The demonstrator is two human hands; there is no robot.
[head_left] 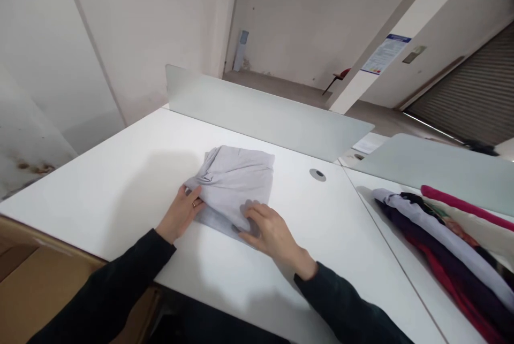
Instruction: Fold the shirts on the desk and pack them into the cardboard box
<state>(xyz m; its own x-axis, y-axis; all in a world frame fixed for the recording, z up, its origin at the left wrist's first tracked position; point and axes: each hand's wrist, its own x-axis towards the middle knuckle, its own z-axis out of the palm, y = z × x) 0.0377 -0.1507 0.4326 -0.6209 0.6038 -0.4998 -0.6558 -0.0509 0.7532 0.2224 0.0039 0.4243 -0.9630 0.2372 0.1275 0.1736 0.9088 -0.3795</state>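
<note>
A light grey folded garment (241, 178) lies on the white table (313, 221), creased and bunched at its left side. My left hand (182, 213), with a ring on one finger, pinches the garment's left edge, its thumb on top and some fingers under the cloth. At the near right corner, my right hand (273, 231) curls its thumb and fingers around the fabric. A strip of a slightly darker grey layer shows below the upper fold, between the two hands. Exactly what kind of garment it is cannot be made out.
Several coloured garments (445, 237) are piled on the adjoining table at right. A frosted divider (257, 111) stands along the far edge, with a cable hole (317, 174) in the tabletop before it. Cardboard boxes (44, 285) are below the table at left.
</note>
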